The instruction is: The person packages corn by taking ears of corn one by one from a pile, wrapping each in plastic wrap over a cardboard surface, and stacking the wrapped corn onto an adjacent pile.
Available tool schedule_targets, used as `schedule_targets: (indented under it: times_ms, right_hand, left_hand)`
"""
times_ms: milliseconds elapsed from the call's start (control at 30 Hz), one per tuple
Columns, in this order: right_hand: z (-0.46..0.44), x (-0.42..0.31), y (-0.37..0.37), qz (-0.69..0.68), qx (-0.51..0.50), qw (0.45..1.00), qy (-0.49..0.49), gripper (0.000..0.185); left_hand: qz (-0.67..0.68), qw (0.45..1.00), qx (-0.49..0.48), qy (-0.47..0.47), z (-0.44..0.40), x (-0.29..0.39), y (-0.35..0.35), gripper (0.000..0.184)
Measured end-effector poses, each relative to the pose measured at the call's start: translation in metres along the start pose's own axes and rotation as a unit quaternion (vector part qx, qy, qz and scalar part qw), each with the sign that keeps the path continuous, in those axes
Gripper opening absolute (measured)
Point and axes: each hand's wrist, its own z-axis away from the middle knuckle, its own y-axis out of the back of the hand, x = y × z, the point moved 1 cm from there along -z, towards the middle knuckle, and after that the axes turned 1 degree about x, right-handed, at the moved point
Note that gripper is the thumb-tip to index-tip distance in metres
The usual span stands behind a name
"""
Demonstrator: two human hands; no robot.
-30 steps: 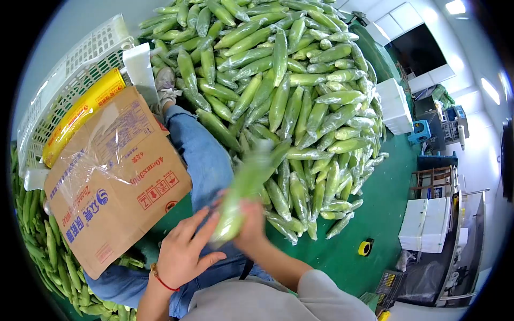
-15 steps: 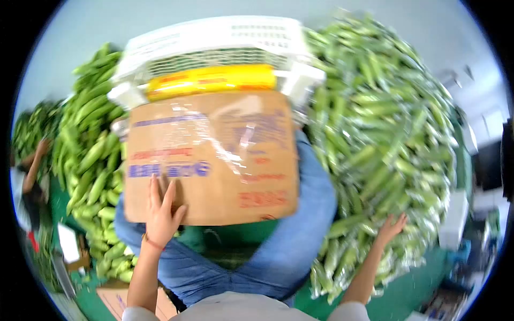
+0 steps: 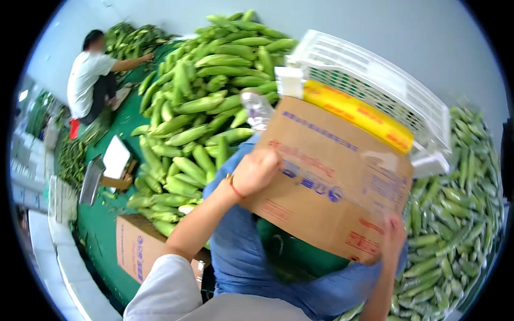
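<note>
A flat brown cardboard sheet [image 3: 332, 166], with clear film over part of it, lies across my lap. Its far edge meets a yellow roll [image 3: 358, 115] set between white end pieces. My left hand [image 3: 259, 170] is curled into a fist over the cardboard's left part; whatever its fingers may hold is hidden. Beside the cardboard's lower right edge is my right hand [image 3: 393, 235], its fingers smeared by motion. Left of my legs lies a heap of unwrapped corn ears [image 3: 214, 101] in green husks. Plastic-wrapped corn ears [image 3: 455, 214] are piled on the right.
Behind the roll stands a white plastic crate [image 3: 375, 69]. An open cardboard box [image 3: 134, 246] is at lower left, near a scale [image 3: 115, 158]. A co-worker [image 3: 91, 80] crouches by green leafy matter [image 3: 134, 40] on the green floor [image 3: 96, 230].
The view has swung left. My left hand has gone from lying spread on the cardboard to a raised fist. My right hand has left the wrapped corn and come to the cardboard's edge.
</note>
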Motion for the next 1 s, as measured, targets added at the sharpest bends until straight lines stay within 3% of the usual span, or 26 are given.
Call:
schedule_targets:
  times_ms: [33, 67, 133, 167, 233, 267, 300, 333, 367, 400, 433, 467, 533, 633, 667, 700, 733, 767, 833, 900, 1000]
  right_hand:
    - [0.015, -0.006, 0.016, 0.055, -0.034, 0.996, 0.064, 0.010]
    - [0.031, 0.002, 0.016, 0.039, -0.079, 0.995, 0.054, 0.010]
    - [0.058, 0.014, 0.016, -0.002, -0.159, 0.987, 0.000, 0.011]
    - [0.067, 0.016, 0.011, -0.030, -0.196, 0.979, -0.042, 0.011]
    - [0.077, 0.016, -0.001, -0.007, -0.197, 0.980, -0.003, 0.009]
    - [0.083, 0.016, -0.005, 0.006, -0.199, 0.980, 0.011, 0.007]
    - [0.082, 0.020, -0.005, 0.013, -0.203, 0.979, -0.015, 0.009]
    - [0.084, 0.019, -0.006, 0.013, -0.201, 0.979, -0.035, 0.010]
    - [0.081, 0.016, -0.009, 0.013, -0.197, 0.979, -0.051, 0.011]
    - [0.077, 0.014, -0.012, 0.013, -0.191, 0.980, -0.064, 0.012]
    - [0.076, 0.015, -0.011, 0.006, -0.191, 0.979, -0.064, 0.012]
    - [0.071, 0.015, -0.011, 0.016, -0.201, 0.977, -0.072, 0.012]
    - [0.073, 0.015, -0.009, 0.033, -0.212, 0.971, -0.102, 0.011]
    - [0.074, -0.006, -0.011, 0.046, -0.201, 0.972, -0.114, 0.011]
    - [0.073, -0.009, -0.012, 0.053, -0.200, 0.974, -0.097, 0.011]
    - [0.073, -0.009, -0.014, 0.059, -0.195, 0.976, -0.081, 0.011]
    - [0.076, -0.009, -0.012, 0.070, -0.187, 0.977, -0.072, 0.012]
    - [0.079, -0.011, -0.012, 0.076, -0.184, 0.977, -0.079, 0.012]
    - [0.075, -0.014, -0.014, 0.082, -0.185, 0.976, -0.076, 0.011]
    - [0.079, -0.014, -0.013, 0.078, -0.191, 0.976, -0.066, 0.010]
    - [0.079, -0.012, -0.015, 0.073, -0.177, 0.981, -0.038, 0.010]
  left_hand:
    - [0.015, 0.998, -0.060, -0.008, 0.021, 0.003, 0.017, 0.008]
    - [0.035, 0.992, -0.118, -0.017, 0.044, 0.007, 0.029, 0.007]
    - [-0.013, 0.992, -0.095, -0.079, 0.085, 0.031, 0.038, 0.013]
    - [0.028, 0.996, -0.080, -0.039, 0.100, 0.040, 0.041, 0.013]
    - [0.110, 0.992, -0.051, 0.043, 0.124, 0.037, 0.054, 0.012]
    - [0.064, 0.991, 0.006, 0.118, 0.142, 0.024, 0.059, 0.011]
    - [0.039, 0.956, 0.108, 0.271, 0.159, 0.001, 0.061, 0.008]
    - [0.127, 0.840, 0.252, 0.463, 0.159, -0.027, 0.070, 0.011]
    - [0.098, 0.794, 0.328, 0.502, 0.163, -0.069, 0.074, 0.019]
    - [0.079, 0.785, 0.357, 0.501, 0.191, -0.125, 0.064, 0.027]
    - [-0.002, 0.755, 0.343, 0.560, 0.232, -0.193, 0.043, 0.041]
    - [-0.054, 0.699, 0.297, 0.649, 0.249, -0.229, 0.025, 0.070]
    - [-0.074, 0.516, 0.223, 0.823, 0.277, -0.272, -0.014, 0.094]
    - [-0.139, 0.531, 0.191, 0.814, 0.266, -0.258, -0.024, 0.110]
    - [-0.108, 0.557, 0.210, 0.796, 0.276, -0.263, -0.020, 0.104]
    - [-0.016, 0.635, 0.374, 0.676, 0.334, -0.311, -0.042, 0.089]
    - [0.187, 0.561, 0.416, 0.690, 0.304, -0.279, -0.016, 0.071]
    - [0.219, 0.522, 0.453, 0.688, 0.282, -0.254, 0.001, 0.057]
    - [0.399, 0.614, 0.450, 0.511, 0.288, -0.248, 0.039, 0.044]
    - [0.440, 0.634, 0.413, 0.484, 0.225, -0.192, 0.092, 0.048]
    - [0.545, 0.662, 0.368, 0.360, 0.122, -0.101, 0.135, 0.057]
